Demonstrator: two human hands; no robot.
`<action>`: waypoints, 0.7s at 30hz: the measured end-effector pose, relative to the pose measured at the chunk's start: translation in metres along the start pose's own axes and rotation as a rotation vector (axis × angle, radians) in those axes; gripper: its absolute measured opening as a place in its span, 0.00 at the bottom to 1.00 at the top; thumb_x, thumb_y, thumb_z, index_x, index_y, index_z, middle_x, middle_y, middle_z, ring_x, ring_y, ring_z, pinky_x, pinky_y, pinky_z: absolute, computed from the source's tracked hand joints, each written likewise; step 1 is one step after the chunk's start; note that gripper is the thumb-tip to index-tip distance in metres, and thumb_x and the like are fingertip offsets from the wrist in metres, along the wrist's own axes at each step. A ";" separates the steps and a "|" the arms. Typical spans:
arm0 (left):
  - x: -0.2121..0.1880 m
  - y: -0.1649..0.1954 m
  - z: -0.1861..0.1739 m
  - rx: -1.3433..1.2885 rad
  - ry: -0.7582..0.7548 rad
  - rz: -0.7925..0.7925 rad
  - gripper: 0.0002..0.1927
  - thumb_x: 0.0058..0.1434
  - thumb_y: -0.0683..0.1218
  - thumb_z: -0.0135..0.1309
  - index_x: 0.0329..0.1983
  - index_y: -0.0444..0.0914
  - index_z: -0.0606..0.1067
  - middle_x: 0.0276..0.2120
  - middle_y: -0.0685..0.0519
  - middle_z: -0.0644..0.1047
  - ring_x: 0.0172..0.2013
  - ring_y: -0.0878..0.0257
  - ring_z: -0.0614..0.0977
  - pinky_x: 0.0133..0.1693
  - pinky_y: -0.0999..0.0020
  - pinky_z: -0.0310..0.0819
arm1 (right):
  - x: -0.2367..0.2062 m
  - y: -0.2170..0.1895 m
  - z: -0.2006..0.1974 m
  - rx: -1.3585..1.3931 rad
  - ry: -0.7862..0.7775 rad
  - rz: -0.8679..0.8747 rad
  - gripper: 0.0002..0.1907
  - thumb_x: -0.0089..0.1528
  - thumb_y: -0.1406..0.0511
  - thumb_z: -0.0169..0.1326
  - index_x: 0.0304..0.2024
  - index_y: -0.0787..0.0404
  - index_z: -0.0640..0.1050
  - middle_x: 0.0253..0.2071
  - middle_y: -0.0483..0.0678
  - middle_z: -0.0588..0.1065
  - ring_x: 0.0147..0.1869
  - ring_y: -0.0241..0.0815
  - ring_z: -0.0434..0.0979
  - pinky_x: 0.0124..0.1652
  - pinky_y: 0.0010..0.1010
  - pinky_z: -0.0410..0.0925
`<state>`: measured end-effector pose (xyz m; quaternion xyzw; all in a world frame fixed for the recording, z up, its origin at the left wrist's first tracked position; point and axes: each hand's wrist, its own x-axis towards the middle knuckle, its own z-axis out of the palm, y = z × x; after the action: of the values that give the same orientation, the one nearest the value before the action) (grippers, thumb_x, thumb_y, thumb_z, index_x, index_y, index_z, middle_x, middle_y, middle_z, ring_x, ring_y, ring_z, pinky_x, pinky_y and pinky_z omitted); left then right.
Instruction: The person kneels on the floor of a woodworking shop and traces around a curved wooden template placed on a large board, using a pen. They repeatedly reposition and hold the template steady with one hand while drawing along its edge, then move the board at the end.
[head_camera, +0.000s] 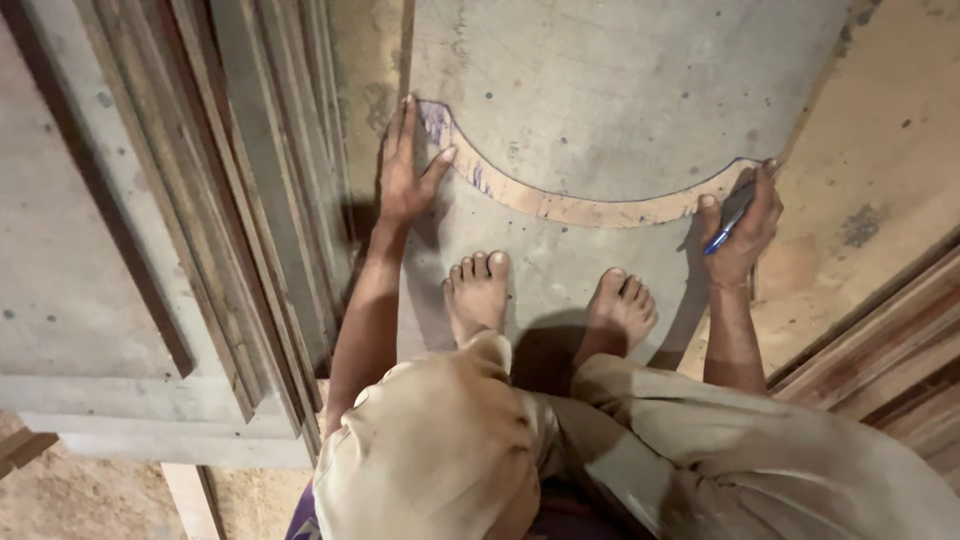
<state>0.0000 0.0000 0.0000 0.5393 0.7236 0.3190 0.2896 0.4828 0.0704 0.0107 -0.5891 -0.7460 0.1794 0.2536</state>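
A curved wooden strip (560, 205), shaped like a shallow arc, lies on a grey board (620, 90) on the floor. My left hand (405, 170) is pressed flat on the strip's left end, fingers spread. My right hand (745, 225) is closed around a blue pen (728, 215), whose tip is at the strip's right end. Blue pen marks show along the strip's left part. My two bare feet (545, 295) stand on the board just below the strip, and my knees in beige cloth fill the bottom of the view.
A stack of grey moulded door frames and panels (200, 200) lies to the left. Reddish wooden mouldings (880, 350) run along the right. Brown plywood (890, 130) lies under the board's right side.
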 end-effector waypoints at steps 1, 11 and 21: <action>0.000 -0.002 0.001 0.006 0.002 0.004 0.44 0.69 0.54 0.62 0.79 0.36 0.53 0.75 0.35 0.58 0.74 0.37 0.59 0.73 0.50 0.54 | -0.001 0.002 -0.001 0.006 -0.012 0.016 0.38 0.73 0.54 0.62 0.73 0.72 0.63 0.74 0.68 0.65 0.75 0.67 0.65 0.73 0.51 0.61; -0.001 -0.008 0.001 0.005 -0.011 0.008 0.43 0.70 0.54 0.61 0.79 0.35 0.53 0.75 0.35 0.58 0.74 0.37 0.60 0.73 0.51 0.55 | -0.003 0.000 0.005 -0.007 0.004 -0.013 0.43 0.71 0.48 0.63 0.73 0.72 0.62 0.73 0.67 0.65 0.75 0.66 0.66 0.72 0.51 0.62; 0.021 0.028 -0.008 -0.038 -0.017 -0.063 0.44 0.70 0.58 0.60 0.80 0.36 0.53 0.76 0.36 0.58 0.76 0.40 0.60 0.74 0.51 0.54 | 0.027 -0.008 -0.028 0.000 0.001 0.021 0.42 0.70 0.50 0.66 0.72 0.70 0.64 0.73 0.66 0.66 0.74 0.65 0.67 0.71 0.49 0.63</action>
<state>0.0051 0.0246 0.0255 0.5135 0.7315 0.3187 0.3158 0.4879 0.0939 0.0420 -0.5971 -0.7396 0.1816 0.2519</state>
